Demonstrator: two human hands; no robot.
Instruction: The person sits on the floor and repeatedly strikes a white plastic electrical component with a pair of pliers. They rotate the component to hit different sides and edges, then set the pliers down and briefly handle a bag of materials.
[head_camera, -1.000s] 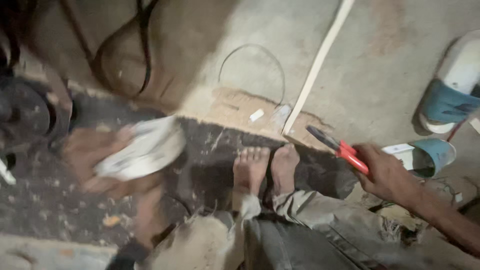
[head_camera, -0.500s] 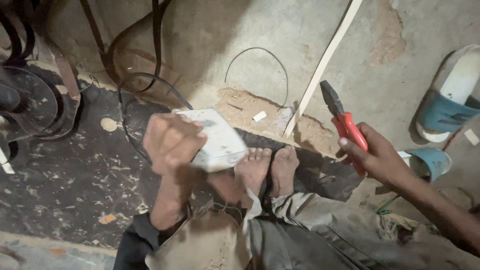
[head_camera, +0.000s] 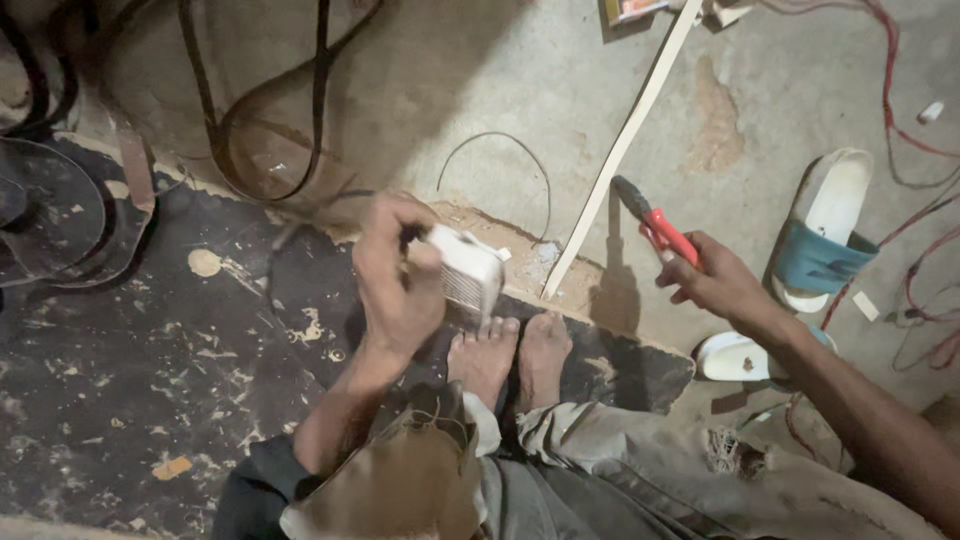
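- Since half a second ago, we have drawn the white plastic box (head_camera: 468, 268) a little higher and turned it edge-on, and the pliers (head_camera: 655, 222) have tilted in towards the middle of the floor.
- The white plastic box sits in the grip of our left hand (head_camera: 400, 285), clenched around its near end, held in the air just above our bare feet (head_camera: 512, 352).
- We judge the box light and stiff, a thin-walled shell with a ribbed face; it may crack if squeezed hard, so the short edges and corners look like the safest hold, not the grille.
- A dark wire (head_camera: 300, 225) seems to trail from the box towards the floor, though it is blurred.
- Our right hand (head_camera: 715, 285) is closed on the red handles of the pliers, the dark nose pointing up and away; we cannot tell whether the nose is parted.
- Beyond the feet lie a black spattered mat (head_camera: 150, 370), a thin white strip (head_camera: 625, 145) slanting across the concrete, a loop of thin wire (head_camera: 500, 165), black belts (head_camera: 320, 100), and a white-and-blue sandal (head_camera: 825, 235) well off to the right.
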